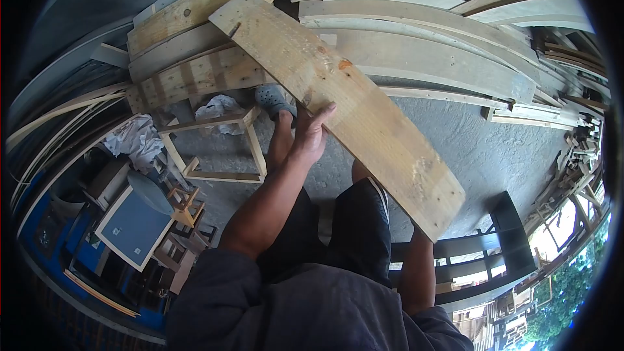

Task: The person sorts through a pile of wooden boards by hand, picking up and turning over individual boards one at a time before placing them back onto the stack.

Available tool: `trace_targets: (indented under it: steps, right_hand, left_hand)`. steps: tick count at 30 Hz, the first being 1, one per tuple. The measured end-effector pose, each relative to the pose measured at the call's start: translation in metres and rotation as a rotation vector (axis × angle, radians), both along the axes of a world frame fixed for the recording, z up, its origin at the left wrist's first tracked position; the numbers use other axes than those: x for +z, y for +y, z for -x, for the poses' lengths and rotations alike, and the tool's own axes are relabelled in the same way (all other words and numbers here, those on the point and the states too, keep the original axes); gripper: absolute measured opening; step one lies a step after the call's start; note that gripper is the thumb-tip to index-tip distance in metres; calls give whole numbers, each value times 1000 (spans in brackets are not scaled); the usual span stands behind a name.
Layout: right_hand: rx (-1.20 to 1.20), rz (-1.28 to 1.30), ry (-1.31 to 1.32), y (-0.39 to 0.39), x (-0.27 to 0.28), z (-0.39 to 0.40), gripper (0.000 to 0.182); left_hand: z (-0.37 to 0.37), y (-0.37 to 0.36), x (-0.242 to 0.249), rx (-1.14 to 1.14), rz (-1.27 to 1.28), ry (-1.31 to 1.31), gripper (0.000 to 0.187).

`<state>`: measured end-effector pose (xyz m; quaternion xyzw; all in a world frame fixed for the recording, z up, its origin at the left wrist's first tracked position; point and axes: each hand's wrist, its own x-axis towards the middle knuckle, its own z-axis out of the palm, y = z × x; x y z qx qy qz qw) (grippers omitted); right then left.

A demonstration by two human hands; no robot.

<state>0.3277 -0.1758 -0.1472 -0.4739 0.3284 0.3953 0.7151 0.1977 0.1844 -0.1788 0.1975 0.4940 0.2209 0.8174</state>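
A long pale wooden plank [338, 101] with knots and a nail at its far end runs slantwise across the middle of the view. My left hand [311, 131] grips its left edge near the middle, fingers curled over the top face. My right hand is hidden beneath the plank's near end; only the forearm [417, 266] shows, reaching up under that end. Below the plank I see my dark shorts and one foot in a grey clog [273, 99] on the concrete floor.
Curved and straight boards [422, 52] are stacked across the back. A small wooden frame stool [224, 146] stands at the left, with crumpled paper [136, 136] and a blue panel [133, 227] beyond. A dark bench [494, 247] sits at the right.
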Motion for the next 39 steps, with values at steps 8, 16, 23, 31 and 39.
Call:
trace_targets:
  steps: [8, 16, 23, 31, 39]
  right_hand:
    - [116, -252, 23, 69, 58, -99, 49]
    - [763, -621, -1361, 162, 100, -200, 31]
    - [711, 75, -1256, 273, 132, -292, 52]
    - [739, 144, -1156, 399, 119, -359, 28]
    - [639, 353, -1277, 426, 89, -379, 40]
  left_hand:
    - [-62, -36, 50, -36, 324, -153, 49]
    - [-138, -28, 52, -159, 473, -355, 44]
    - [-120, 14, 37, -343, 95, -303, 36]
    - [51, -20, -29, -516, 201, 128, 30]
    - [107, -58, -20, -427, 274, 113, 28]
